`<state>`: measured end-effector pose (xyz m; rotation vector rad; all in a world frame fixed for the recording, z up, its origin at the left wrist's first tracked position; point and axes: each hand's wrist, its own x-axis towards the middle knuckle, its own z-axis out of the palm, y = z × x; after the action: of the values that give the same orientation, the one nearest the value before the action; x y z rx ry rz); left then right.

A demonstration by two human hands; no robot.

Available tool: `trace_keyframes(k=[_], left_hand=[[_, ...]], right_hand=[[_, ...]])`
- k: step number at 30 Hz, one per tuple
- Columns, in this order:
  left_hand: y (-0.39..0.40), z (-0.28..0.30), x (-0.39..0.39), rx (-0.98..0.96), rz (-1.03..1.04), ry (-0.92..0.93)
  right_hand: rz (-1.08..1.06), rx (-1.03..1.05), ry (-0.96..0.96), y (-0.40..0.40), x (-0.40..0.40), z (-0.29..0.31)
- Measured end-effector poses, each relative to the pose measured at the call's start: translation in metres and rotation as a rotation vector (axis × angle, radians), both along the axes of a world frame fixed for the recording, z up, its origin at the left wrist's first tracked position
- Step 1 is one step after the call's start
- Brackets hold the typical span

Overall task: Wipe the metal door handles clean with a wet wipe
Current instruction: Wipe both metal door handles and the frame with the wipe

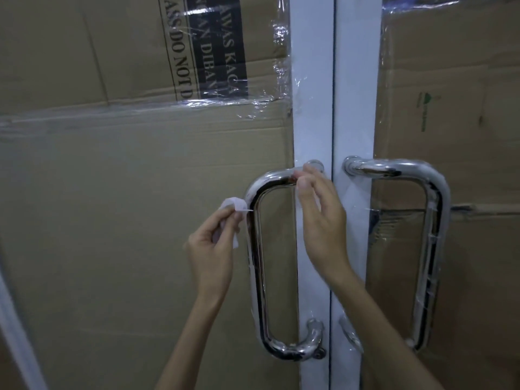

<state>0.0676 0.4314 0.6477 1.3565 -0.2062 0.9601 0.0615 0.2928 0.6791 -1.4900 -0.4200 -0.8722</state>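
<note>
The wet wipe is pinched in the left hand against the left handle near its upper bend, while the right hand, fingertips closed on the top bar, should steady it during firm strokes.

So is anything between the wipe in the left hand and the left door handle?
Nothing visible. The left hand holds the wet wipe right against the upper bend of the left door handle. The right hand pinches the handle's top bar further along, clear of the wipe.

Handles on white door
</note>
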Motion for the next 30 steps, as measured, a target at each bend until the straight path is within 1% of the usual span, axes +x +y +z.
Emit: trace_keyframes(k=[1, 2, 4, 5, 6, 8, 10, 12, 14, 15, 17, 19, 22, 23, 25, 27, 29, 30], left_hand=[[-0.004, 0.0, -0.006, 0.007, -0.006, -0.019], [-0.009, -0.001, -0.011, 0.024, -0.012, -0.037], [-0.02, -0.006, -0.016, 0.086, -0.05, -0.041], [-0.023, -0.01, -0.017, 0.155, -0.092, -0.013], [-0.026, -0.014, -0.017, 0.261, -0.14, 0.026], [-0.026, -0.019, -0.019, 0.483, -0.219, 0.08], [-0.021, -0.014, -0.022, 0.601, -0.258, 0.075], [-0.01, -0.005, -0.021, 0.64, -0.239, 0.024], [0.004, 0.003, -0.017, 0.561, -0.213, -0.014], [0.011, 0.007, -0.014, 0.491, -0.21, -0.024], [0.024, 0.015, -0.009, 0.374, -0.193, -0.02], [0.034, 0.019, -0.005, 0.33, -0.165, 0.015], [0.043, 0.018, -0.003, 0.302, -0.163, 0.056], [0.044, 0.017, -0.002, 0.304, -0.164, 0.066], [0.042, 0.016, -0.001, 0.314, -0.173, 0.078], [0.037, 0.017, 0.001, 0.321, -0.193, 0.084], [0.033, 0.02, 0.002, 0.31, -0.205, 0.081], [0.031, 0.021, 0.002, 0.297, -0.21, 0.076]], right_hand=[[0.021, 0.042, -0.002, 0.004, -0.01, -0.008], [0.09, 0.081, 0.034, 0.009, -0.018, -0.017], [0.372, 0.173, 0.164, 0.022, -0.033, -0.028], [0.492, 0.221, 0.23, 0.027, -0.035, -0.031], [0.55, 0.268, 0.291, 0.029, -0.036, -0.033], [0.57, 0.369, 0.345, 0.027, -0.031, -0.034], [0.521, 0.453, 0.354, 0.023, -0.022, -0.035], [0.454, 0.564, 0.357, 0.019, -0.01, -0.035], [0.399, 0.661, 0.334, 0.019, 0.001, -0.027], [0.363, 0.662, 0.32, 0.022, 0.006, -0.021], [0.25, 0.521, 0.311, 0.039, 0.01, -0.009], [0.2, 0.346, 0.318, 0.061, 0.009, -0.015], [0.129, 0.055, 0.251, 0.082, -0.004, -0.05], [0.11, -0.001, 0.257, 0.081, -0.007, -0.057], [0.123, 0.004, 0.335, 0.074, -0.005, -0.051], [0.132, 0.044, 0.43, 0.067, -0.001, -0.028], [0.161, 0.081, 0.441, 0.066, 0.004, -0.012], [0.171, 0.062, 0.42, 0.066, 0.002, -0.012]])
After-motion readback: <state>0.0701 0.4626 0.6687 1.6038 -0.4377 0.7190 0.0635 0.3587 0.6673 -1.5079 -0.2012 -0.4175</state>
